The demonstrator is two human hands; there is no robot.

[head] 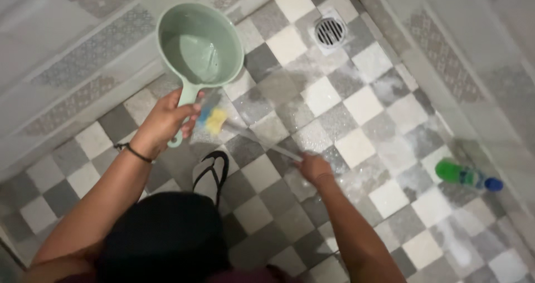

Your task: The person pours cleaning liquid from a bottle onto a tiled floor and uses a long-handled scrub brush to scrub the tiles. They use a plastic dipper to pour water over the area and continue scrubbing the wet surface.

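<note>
Green scoop is gripped by its handle in my left hand, kept level near the wall. My right hand grips a brush, its head scrubbing the wet tiled floor.

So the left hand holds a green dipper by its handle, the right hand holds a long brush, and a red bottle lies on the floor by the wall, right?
Nearly. The head view shows the bottle by the wall is green with a blue cap, not red. The rest stands: the left hand holds the green dipper by its handle, and the right hand holds the long brush.
</note>
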